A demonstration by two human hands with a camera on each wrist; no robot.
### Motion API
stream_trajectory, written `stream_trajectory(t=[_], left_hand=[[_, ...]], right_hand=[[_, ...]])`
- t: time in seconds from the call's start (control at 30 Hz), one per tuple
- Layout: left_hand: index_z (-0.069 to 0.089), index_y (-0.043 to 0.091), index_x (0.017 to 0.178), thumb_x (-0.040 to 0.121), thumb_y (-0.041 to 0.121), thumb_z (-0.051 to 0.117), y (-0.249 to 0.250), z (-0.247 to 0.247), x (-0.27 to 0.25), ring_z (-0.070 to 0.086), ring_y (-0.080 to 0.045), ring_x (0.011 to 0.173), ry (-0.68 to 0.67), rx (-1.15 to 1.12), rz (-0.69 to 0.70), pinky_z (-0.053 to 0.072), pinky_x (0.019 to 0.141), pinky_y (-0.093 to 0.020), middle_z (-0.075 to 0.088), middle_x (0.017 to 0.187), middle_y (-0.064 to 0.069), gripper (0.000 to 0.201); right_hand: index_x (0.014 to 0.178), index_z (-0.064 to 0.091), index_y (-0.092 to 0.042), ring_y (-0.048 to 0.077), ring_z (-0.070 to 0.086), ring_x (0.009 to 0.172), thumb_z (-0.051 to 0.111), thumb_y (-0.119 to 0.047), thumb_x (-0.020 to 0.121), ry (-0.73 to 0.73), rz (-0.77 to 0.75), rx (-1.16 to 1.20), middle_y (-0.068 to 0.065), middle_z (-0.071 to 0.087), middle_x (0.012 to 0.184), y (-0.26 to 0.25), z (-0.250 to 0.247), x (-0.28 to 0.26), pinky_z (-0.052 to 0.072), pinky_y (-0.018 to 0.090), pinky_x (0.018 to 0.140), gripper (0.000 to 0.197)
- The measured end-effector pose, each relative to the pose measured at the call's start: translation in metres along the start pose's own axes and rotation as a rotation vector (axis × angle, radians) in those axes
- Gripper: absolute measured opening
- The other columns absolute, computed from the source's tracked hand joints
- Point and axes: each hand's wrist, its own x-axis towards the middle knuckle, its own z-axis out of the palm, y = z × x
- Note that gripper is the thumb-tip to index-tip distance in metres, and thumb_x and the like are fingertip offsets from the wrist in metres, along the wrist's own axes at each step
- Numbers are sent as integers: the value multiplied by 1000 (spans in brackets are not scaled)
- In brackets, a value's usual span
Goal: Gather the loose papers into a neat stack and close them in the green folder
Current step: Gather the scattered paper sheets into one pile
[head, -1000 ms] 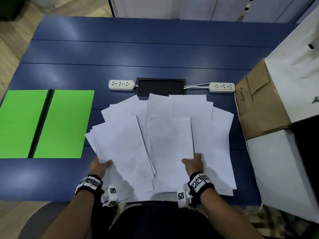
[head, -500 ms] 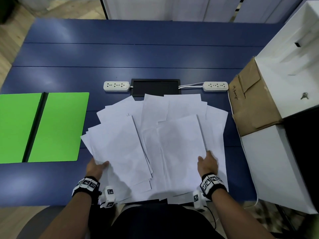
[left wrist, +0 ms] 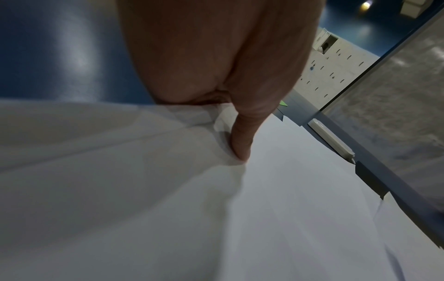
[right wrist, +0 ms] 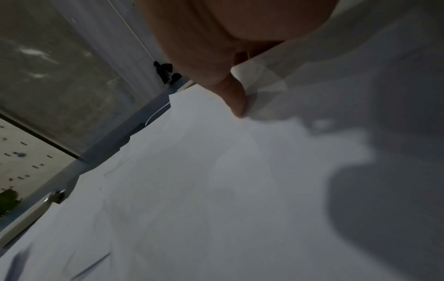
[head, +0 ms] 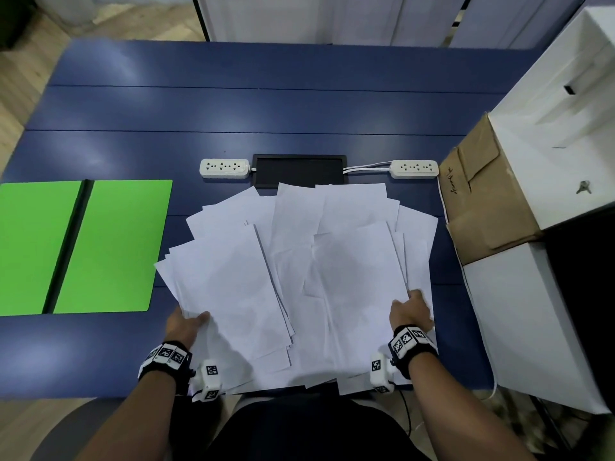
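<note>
Several loose white papers lie fanned out on the blue table, overlapping and askew. The green folder lies open and flat at the left, apart from the pile. My left hand pinches the pile's near left edge; in the left wrist view its thumb presses on top of the papers and the fingers are hidden beneath. My right hand pinches the sheets at the near right edge, where its thumb lies on the papers and the fingers sit under them.
Two white power strips flank a black cable hatch just behind the pile. A brown cardboard box and white boxes stand close on the right. Bare table stretches behind the strips.
My right hand has moved from the middle of the pile's near edge out to its right side, shifting the top sheets rightward. The left hand has kept its hold on the left edge.
</note>
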Motion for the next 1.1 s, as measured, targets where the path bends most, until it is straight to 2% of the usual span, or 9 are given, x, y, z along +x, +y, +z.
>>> stream_trajectory(t=[0.1,0.23,0.37,0.5,0.6,0.73,0.9,0.97,1.1], left_hand=[[60,-3,128,86,2,77,0,0,1,66,-45,108,15,-1,-4,53,95,-54,68,122,-27,45],[61,-4,126,85,2,78,-3,-1,4,67,-45,107,21,0,-12,53,96,-56,68,121,-27,45],[60,-5,125,85,1,77,-2,0,5,66,-41,103,16,-3,-17,53,94,-52,68,120,-27,44],[60,-6,127,86,1,77,0,0,3,66,-40,105,12,5,-6,53,95,-51,68,120,-26,45],[60,-5,127,86,2,76,0,0,1,66,-39,103,13,8,5,54,94,-50,69,117,-23,44],[62,-3,126,86,1,75,0,0,0,67,-37,98,6,10,7,54,91,-50,70,115,-25,42],[61,-4,127,85,3,78,-1,-1,3,67,-40,104,12,21,-7,54,94,-51,69,119,-25,45],[60,-5,125,86,1,76,1,0,2,65,-37,100,10,24,-3,53,91,-46,68,115,-22,43],[60,-6,125,88,-2,73,3,1,-3,63,-33,98,12,0,11,50,88,-42,67,111,-19,39]], right_hand=[[126,48,-13,37,66,97,62,-9,91,6,-17,232,16,67,121,2,-5,1,50,36,75,38],[109,64,1,39,64,108,65,-15,93,-59,-79,306,16,68,112,-6,-13,11,51,36,86,23],[135,56,1,38,58,124,64,-20,95,-69,-8,415,18,61,135,-35,-12,25,47,39,101,46],[130,58,4,38,61,118,62,-13,93,-102,43,398,19,62,132,-71,-4,36,45,30,84,41],[130,55,6,40,63,115,61,-10,91,-129,82,341,24,61,131,-85,3,39,46,33,78,43],[130,51,-2,40,65,107,56,-7,88,-94,72,317,21,63,126,-88,7,40,52,38,84,43],[131,55,-4,38,66,109,56,1,88,-14,-87,385,18,67,123,-82,-6,40,48,31,79,43],[121,65,-3,37,66,109,59,-3,89,-31,-205,372,16,69,119,-71,-12,44,50,33,84,32],[122,62,-3,30,63,114,64,-9,94,-138,-326,429,13,67,124,-44,-23,40,50,40,102,29]])
